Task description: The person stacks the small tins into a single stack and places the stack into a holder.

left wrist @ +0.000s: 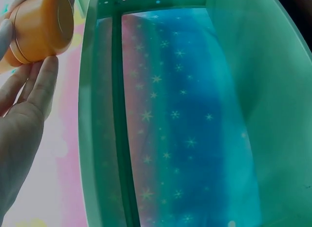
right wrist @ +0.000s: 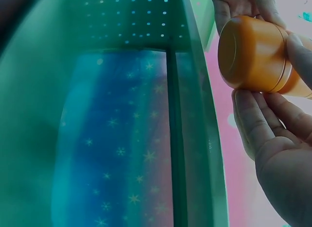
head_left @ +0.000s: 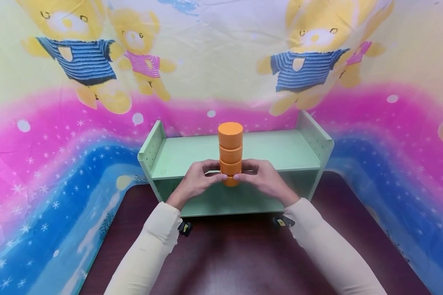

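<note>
A tall upright stack of orange cylinders (head_left: 230,141), with grooves between its sections, stands in the middle of the head view, in front of the shelf. My left hand (head_left: 199,179) grips its lower part from the left, thumb in front. From the other side my right hand (head_left: 263,178) grips the same part, its thumb close to the left one. In the left wrist view the rounded bottom section (left wrist: 41,27) shows above the left fingers (left wrist: 45,81). The right wrist view shows that bottom section (right wrist: 251,54) off the table, between thumb and fingers.
A pale green two-tier shelf (head_left: 273,147) with raised perforated side panels stands behind the hands on a dark reddish-brown table (head_left: 232,262). Cloth printed with bears and snowflakes (head_left: 214,53) hangs behind and along both sides. Small black devices (head_left: 185,228) sit at the wrists.
</note>
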Demonstrator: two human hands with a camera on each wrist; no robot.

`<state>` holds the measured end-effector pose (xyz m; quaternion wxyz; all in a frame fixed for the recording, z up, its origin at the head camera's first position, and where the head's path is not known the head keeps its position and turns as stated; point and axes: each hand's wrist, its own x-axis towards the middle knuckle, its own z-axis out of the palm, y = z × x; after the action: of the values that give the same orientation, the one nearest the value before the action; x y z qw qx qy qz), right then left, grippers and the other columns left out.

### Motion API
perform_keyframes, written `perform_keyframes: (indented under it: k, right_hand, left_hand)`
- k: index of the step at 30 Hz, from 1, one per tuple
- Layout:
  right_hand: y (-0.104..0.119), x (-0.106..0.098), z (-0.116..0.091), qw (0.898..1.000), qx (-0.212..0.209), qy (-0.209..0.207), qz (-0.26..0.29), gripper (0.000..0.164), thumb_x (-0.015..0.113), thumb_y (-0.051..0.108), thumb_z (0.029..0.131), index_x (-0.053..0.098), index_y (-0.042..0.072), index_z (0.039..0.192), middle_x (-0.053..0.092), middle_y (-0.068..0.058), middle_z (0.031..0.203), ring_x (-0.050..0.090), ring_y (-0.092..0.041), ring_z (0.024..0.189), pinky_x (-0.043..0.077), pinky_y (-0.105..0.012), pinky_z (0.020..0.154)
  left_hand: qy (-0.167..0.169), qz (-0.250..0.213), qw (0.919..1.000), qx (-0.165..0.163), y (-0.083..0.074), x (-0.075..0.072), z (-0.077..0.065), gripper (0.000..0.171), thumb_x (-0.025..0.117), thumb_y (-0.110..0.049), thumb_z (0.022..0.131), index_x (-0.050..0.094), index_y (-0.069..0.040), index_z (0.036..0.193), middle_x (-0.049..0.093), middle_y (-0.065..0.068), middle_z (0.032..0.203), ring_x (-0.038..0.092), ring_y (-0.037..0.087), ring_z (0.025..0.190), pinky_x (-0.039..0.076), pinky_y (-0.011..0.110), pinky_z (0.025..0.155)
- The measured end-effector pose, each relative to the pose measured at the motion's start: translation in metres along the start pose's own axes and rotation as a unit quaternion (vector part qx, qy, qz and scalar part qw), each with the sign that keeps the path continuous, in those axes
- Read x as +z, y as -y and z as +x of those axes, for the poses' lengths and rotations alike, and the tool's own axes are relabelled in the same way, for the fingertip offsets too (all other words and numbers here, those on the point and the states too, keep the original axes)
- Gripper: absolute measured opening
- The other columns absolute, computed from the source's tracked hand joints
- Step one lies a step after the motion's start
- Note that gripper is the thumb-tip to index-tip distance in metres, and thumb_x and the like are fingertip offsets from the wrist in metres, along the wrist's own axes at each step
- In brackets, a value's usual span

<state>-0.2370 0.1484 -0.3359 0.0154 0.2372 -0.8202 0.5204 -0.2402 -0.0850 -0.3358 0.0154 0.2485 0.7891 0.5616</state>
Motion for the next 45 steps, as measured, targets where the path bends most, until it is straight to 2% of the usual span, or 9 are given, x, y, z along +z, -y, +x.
perform_keyframes:
  k: [13,35,45]
  right_hand:
    - [-0.003,-0.002,0.007,1.0,0.004,-0.002,-0.001,0.047,0.081,0.021,0.087,0.067,0.001,0.126,0.07,-0.012,0.12,0.068,-0.029,0.109,0.055,-0.046,0.094]
    - [-0.007,-0.003,0.02,1.0,0.009,-0.008,-0.011,0.048,0.079,0.022,0.088,0.065,0.0,0.129,0.068,-0.015,0.123,0.066,-0.032,0.111,0.054,-0.049,0.096]
    - [-0.013,-0.004,0.028,1.0,0.017,-0.004,-0.015,0.05,0.078,0.024,0.089,0.064,0.001,0.13,0.067,-0.015,0.125,0.065,-0.032,0.113,0.054,-0.049,0.096]
  left_hand:
    - [-0.009,0.007,0.9999,-0.006,0.003,-0.001,0.007,0.045,0.079,-0.014,0.088,0.064,0.0,0.128,0.068,0.012,0.123,0.065,0.025,0.115,0.054,0.036,0.097]
    - [-0.015,0.007,0.9998,0.006,0.008,-0.001,0.014,0.046,0.073,-0.013,0.092,0.06,0.002,0.134,0.064,0.016,0.13,0.061,0.028,0.121,0.05,0.039,0.103]
    - [-0.015,0.016,0.9997,-0.012,0.007,-0.001,0.019,0.047,0.072,-0.015,0.094,0.058,0.001,0.137,0.062,0.016,0.133,0.059,0.029,0.123,0.051,0.04,0.102]
